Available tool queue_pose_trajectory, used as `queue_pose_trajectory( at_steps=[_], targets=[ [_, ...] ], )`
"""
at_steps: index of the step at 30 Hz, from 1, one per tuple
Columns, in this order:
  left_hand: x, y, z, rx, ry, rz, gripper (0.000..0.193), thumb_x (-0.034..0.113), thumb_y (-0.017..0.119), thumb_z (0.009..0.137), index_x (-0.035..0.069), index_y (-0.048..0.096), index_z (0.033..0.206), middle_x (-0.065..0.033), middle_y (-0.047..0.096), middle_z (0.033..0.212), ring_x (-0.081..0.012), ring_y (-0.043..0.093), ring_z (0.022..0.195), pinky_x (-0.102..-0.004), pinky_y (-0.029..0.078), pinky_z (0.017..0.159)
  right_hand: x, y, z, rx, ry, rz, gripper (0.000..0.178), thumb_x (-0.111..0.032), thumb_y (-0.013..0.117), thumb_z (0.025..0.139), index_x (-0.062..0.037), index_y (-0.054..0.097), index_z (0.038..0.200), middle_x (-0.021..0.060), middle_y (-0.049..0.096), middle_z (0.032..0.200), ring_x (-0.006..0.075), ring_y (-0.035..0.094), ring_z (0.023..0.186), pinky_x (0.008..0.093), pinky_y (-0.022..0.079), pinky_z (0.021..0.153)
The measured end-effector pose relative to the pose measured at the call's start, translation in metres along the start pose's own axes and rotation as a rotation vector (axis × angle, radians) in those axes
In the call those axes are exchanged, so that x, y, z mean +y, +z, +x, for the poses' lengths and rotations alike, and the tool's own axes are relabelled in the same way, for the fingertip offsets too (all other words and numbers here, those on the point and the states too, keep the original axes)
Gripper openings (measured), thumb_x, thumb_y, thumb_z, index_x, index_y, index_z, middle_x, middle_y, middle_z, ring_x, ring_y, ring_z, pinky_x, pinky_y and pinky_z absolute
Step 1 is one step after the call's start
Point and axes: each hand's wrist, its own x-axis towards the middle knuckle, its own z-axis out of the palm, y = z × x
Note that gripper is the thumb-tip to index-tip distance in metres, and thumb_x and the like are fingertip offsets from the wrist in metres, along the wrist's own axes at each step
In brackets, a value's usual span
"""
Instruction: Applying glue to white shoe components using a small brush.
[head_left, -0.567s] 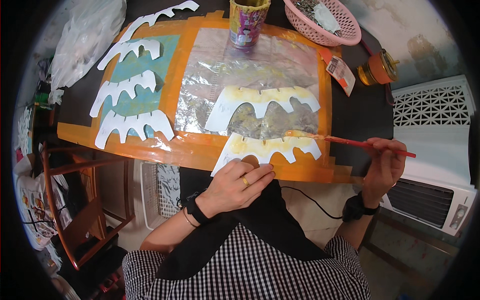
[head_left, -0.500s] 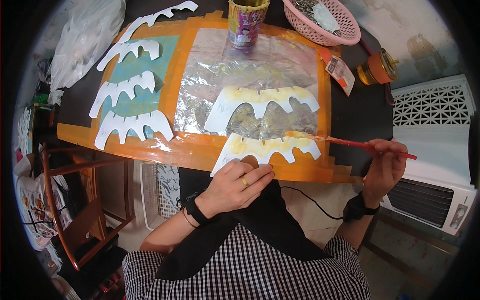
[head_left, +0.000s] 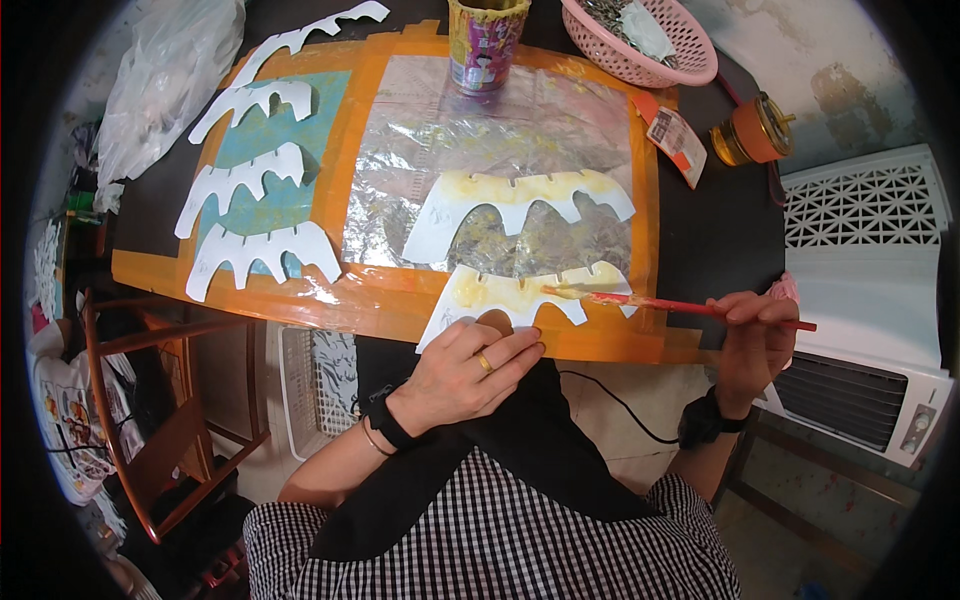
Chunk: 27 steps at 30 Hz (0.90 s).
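My left hand (head_left: 470,365), fingers close together, holds the lower edge of a white scalloped cut-out piece (head_left: 463,310) against the front of the taped board. Yellow paste coats much of its notched upper band. My right hand (head_left: 755,335) grips a thin brush (head_left: 690,305) with a red handle, its pasty tip resting on the middle of that piece. Just beyond lies a second white cut-out (head_left: 435,225), also smeared yellow along its top. A purple can (head_left: 485,50) with a paste-crusted rim stands at the back of the board.
Several white cut-outs (head_left: 265,250) lie in a column at the left. Behind are a clear plastic bag (head_left: 165,90) and a pink basket (head_left: 590,35) of metal bits. An amber jar (head_left: 755,135) and an orange-white card (head_left: 675,145) sit at right. A white air cooler (head_left: 865,290) stands beside the table.
My right hand has moved slightly left, and the brush tip has slid left and down from the upper edge toward the middle of the cut-out. My left hand holds its place.
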Motion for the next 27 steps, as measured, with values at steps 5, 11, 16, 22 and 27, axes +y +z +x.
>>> queue_pose_trajectory(
  at_steps=[5,11,16,22,27],
  targets=[
    [0.000,0.001,-0.001,-0.004,-0.003,0.002,0.037,0.013,0.073,0.076,0.009,0.070,0.112,0.0012,0.064,0.121,-0.0163,0.056,0.090,-0.0302,0.048,0.078,-0.004,-0.010,-0.003,0.084,-0.018,-0.100,0.005,-0.006,0.047,0.103,-0.0045,0.048,0.108,0.0169,0.064,0.092,0.0321,0.065,0.090,0.0514,0.058,0.085],
    [0.000,0.001,0.000,-0.008,-0.004,-0.002,0.039,0.013,0.074,0.075,0.009,0.070,0.113,0.0022,0.063,0.122,-0.0164,0.055,0.089,-0.0305,0.048,0.077,-0.008,-0.014,-0.005,0.083,-0.012,-0.067,0.002,-0.004,0.047,0.103,-0.0042,0.048,0.105,0.0167,0.064,0.092,0.0315,0.066,0.090,0.0504,0.059,0.084],
    [0.000,0.002,0.001,0.022,-0.007,0.004,0.037,0.011,0.071,0.073,0.012,0.074,0.110,0.0029,0.068,0.120,-0.0143,0.058,0.082,-0.0284,0.046,0.074,-0.010,-0.027,-0.010,0.039,-0.021,-0.098,0.003,-0.003,0.047,0.102,-0.0043,0.048,0.104,0.0171,0.064,0.092,0.0314,0.066,0.091,0.0494,0.059,0.084],
    [0.000,0.003,0.000,0.025,-0.007,0.003,0.037,0.011,0.071,0.073,0.011,0.074,0.110,0.0026,0.069,0.119,-0.0145,0.058,0.082,-0.0285,0.046,0.074,-0.012,-0.032,-0.007,0.045,-0.050,-0.104,0.003,-0.004,0.046,0.103,-0.0045,0.048,0.106,0.0172,0.064,0.093,0.0323,0.065,0.093,0.0504,0.058,0.087],
    [0.000,0.002,0.001,0.026,-0.004,0.004,0.037,0.011,0.072,0.073,0.011,0.074,0.109,0.0025,0.069,0.118,-0.0145,0.057,0.081,-0.0286,0.046,0.074,-0.011,-0.031,-0.008,0.070,-0.058,-0.093,0.004,-0.003,0.047,0.103,-0.0052,0.048,0.105,0.0173,0.064,0.093,0.0332,0.065,0.094,0.0517,0.058,0.087]
  ],
)
